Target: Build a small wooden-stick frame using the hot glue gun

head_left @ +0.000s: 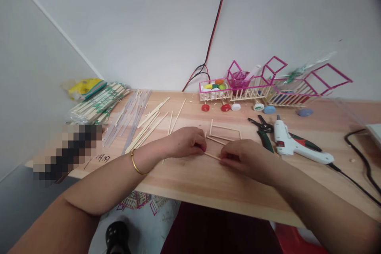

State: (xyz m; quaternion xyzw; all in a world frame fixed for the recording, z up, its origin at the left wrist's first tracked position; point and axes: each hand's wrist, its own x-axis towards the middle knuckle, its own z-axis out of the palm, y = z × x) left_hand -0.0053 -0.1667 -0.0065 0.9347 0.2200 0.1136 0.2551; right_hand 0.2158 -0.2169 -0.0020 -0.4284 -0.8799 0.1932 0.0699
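Between my two hands, low over the wooden table (190,184), lies a short thin wooden stick (212,156). My left hand (189,142) pinches its left end, and the fingers of my right hand (241,155) close on its right end. Just beyond them a small frame of joined sticks (224,127) rests on the tabletop, partly hidden behind my hands. Loose long sticks (150,129) lie to the left of my left hand. Right of my right hand is a white glue gun (297,143), nozzle pointing away from me.
Cutting pliers (264,131) lie beside the glue gun. Along the wall stand stick-built carts (250,92) with bottle-cap wheels. At the left are clear glue sticks (132,127) and a packet of wrapped chopsticks (98,103). A black cord (364,158) runs at the right.
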